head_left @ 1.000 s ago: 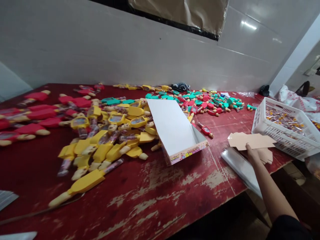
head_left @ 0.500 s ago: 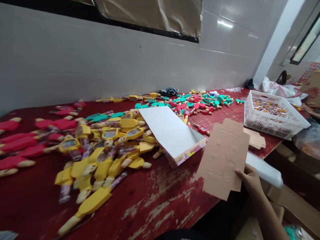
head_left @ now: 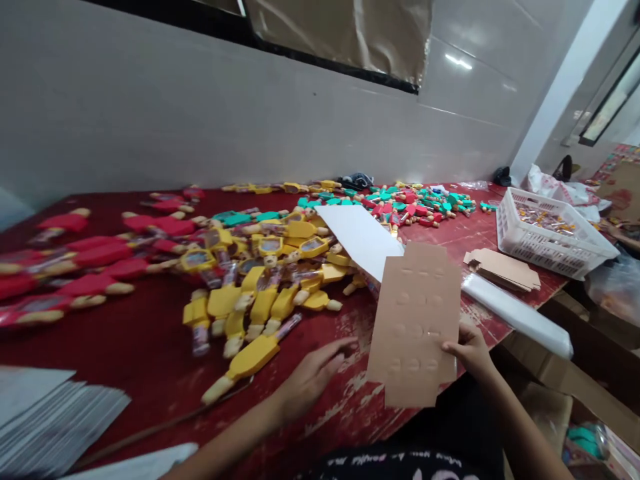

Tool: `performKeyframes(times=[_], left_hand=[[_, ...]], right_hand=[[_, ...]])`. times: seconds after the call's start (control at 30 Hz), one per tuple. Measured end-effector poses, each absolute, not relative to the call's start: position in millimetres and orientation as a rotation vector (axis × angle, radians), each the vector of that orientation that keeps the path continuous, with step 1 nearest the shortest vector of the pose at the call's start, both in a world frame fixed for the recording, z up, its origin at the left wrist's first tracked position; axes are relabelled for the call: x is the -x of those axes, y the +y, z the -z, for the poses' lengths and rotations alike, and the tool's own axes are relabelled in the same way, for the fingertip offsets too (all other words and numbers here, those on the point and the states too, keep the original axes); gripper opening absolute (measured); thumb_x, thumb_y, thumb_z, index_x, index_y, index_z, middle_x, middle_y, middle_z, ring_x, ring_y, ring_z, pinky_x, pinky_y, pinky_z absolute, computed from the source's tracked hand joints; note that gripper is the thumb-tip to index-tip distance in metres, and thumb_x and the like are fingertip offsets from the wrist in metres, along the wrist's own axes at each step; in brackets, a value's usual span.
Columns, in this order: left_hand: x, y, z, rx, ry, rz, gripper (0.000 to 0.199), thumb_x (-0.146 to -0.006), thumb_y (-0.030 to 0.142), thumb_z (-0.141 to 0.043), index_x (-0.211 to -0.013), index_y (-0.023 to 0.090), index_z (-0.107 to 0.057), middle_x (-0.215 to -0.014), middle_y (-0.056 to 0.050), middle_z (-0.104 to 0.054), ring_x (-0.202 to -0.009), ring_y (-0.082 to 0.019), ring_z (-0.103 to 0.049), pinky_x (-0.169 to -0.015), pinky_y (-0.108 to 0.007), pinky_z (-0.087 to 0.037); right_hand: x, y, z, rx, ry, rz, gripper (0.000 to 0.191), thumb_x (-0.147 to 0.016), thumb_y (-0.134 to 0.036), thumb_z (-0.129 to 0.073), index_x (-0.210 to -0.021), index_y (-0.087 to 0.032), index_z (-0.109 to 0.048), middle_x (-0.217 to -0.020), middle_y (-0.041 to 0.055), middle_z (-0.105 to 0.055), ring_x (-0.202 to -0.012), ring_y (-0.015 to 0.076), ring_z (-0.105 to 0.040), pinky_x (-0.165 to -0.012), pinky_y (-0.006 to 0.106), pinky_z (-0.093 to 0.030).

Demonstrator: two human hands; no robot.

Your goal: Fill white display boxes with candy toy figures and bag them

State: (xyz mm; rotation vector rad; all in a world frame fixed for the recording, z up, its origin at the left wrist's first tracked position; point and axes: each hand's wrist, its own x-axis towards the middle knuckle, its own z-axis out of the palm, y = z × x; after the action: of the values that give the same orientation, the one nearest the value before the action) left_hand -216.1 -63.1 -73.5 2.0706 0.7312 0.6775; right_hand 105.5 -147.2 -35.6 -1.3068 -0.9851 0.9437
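A flat brown cardboard insert [head_left: 415, 320] with cut tabs and rows of small slits is pinched at its right edge by my right hand [head_left: 470, 350]. My left hand [head_left: 317, 370] reaches in over the table from the lower left, empty, fingers stretched toward the insert but apart from it. Behind the insert lies an open white box [head_left: 360, 237], its front part hidden by the cardboard. Beside my left hand is a heap of yellow paddle-shaped toys [head_left: 253, 357] with beige handles, some with small mirror-like panels.
Pink-red toys [head_left: 100, 253] lie at the left, green ones [head_left: 390, 193] farther back. A white crate [head_left: 550, 243] of small items stands at right, near stacked cardboard inserts [head_left: 505, 267] and a clear plastic roll [head_left: 520, 317]. A paper stack [head_left: 65, 427] sits front left.
My left hand has come into view from the lower left. The insert in my right hand has moved left and turned more upright, now covering the white box's front. The view has shifted left.
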Motion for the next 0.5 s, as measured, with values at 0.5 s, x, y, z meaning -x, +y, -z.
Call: performKeyframes(times=[0.5], left_hand=[[107, -95, 46, -0.954, 0.627, -0.931, 0.067, -0.07, 0.072, -0.061, -0.104, 0.015, -0.062, -0.085, -0.008, -0.071, -0.076, -0.023, -0.066, -0.07, -0.032, -0.053]], right_hand=[[-44, -128, 74, 1.252, -0.912, -1.043, 0.073, -0.047, -0.047, -0.086, -0.106, -0.019, -0.053, -0.105, 0.0106, -0.068, -0.1, 0.028, -0.065, -0.09, 0.041, -0.052]])
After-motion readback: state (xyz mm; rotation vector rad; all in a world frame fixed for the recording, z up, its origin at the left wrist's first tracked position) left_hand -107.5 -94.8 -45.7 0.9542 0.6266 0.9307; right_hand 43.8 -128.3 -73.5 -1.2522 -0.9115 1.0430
